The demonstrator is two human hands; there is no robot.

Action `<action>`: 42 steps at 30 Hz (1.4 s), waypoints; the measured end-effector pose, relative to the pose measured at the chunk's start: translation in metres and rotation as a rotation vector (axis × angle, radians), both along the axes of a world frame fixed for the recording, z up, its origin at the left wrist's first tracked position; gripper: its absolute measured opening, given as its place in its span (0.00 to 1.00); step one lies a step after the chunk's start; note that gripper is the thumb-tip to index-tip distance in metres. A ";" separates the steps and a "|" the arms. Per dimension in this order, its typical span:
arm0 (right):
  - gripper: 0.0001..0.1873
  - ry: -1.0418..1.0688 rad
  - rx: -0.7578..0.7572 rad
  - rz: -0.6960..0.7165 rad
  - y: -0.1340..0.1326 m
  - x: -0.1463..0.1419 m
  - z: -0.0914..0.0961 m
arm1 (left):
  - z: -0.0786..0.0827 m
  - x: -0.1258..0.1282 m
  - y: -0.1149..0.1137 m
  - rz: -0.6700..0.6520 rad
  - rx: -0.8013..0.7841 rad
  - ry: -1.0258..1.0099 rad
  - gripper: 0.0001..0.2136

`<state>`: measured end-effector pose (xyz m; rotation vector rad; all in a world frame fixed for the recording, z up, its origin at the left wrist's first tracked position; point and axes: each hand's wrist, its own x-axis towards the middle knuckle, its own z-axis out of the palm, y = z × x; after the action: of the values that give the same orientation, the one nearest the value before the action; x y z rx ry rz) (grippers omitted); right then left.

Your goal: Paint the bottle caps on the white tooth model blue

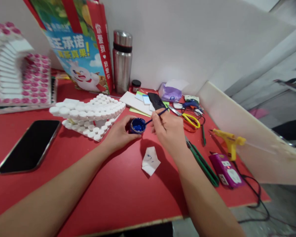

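Observation:
My left hand point(120, 132) is closed round a small jar of blue paint point(138, 126), its open mouth tilted a little toward me. Pinched in my right hand point(168, 129) is a thin dark blue paintbrush point(160, 113), whose lower end reaches the rim of the jar. Below the jar, a folded scrap of white paper point(151, 162) with a few blue marks lies on the red table point(128, 197). To the left of my left hand sits a white model made of many small round pieces point(96, 110).
A black phone point(29, 146) lies at the left. Behind stand a printed bag point(76, 46) and a steel flask point(122, 62). On the right are yellow-handled scissors point(191, 120), a green utility knife point(203, 163), a yellow glue gun point(229, 141) and a purple power box point(226, 170) with cables.

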<state>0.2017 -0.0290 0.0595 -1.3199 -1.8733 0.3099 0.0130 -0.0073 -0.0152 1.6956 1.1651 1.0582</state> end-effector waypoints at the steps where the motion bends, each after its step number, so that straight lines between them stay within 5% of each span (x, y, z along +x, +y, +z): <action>1: 0.15 0.012 0.009 0.008 0.001 -0.001 -0.002 | -0.001 0.000 0.000 -0.003 0.003 -0.002 0.23; 10: 0.16 0.153 -0.114 0.129 -0.001 -0.003 -0.003 | -0.001 0.000 0.000 -0.022 -0.011 -0.021 0.22; 19: 0.16 -0.033 0.061 -0.026 -0.001 -0.003 -0.002 | -0.002 0.000 -0.001 -0.039 0.004 -0.015 0.24; 29: 0.15 -0.094 0.096 0.004 -0.010 -0.005 0.007 | 0.001 0.001 -0.001 -0.059 -0.005 -0.035 0.21; 36: 0.15 -0.319 0.234 -0.046 -0.005 -0.007 -0.001 | 0.002 0.000 -0.002 -0.050 -0.003 -0.008 0.21; 42: 0.13 -0.152 0.177 0.035 -0.009 -0.009 -0.003 | 0.002 0.001 -0.002 -0.041 0.011 -0.009 0.22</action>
<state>0.1926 -0.0385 0.0560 -1.2204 -2.0017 0.0611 0.0140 -0.0093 -0.0131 1.7148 1.1161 1.0473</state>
